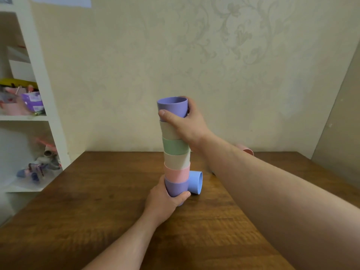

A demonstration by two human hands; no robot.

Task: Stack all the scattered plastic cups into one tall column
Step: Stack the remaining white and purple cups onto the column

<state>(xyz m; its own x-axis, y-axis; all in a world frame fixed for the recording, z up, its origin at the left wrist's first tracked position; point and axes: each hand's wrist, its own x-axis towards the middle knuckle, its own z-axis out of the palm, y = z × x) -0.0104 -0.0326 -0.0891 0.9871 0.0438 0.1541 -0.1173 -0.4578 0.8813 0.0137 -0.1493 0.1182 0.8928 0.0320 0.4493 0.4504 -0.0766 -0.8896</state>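
A tall column of nested plastic cups (176, 152) stands on the wooden table (97, 191); from the base upward they are purple, pink, beige, green, beige and purple. My left hand (163, 199) grips the bottom purple cup. The top purple cup (172, 107) is gripped by my right hand (187, 123), thumb on its front. Just behind the column's base a blue cup (195, 182) lies on its side, mouth to the right. A pink cup (246, 150) lies at the table's far edge, mostly hidden behind my right forearm.
A white shelf unit (39, 94) with toys and boxes stands at the left, beside the table. A patterned wall (214, 65) rises directly behind the table. A grey panel (339, 123) stands at the far right.
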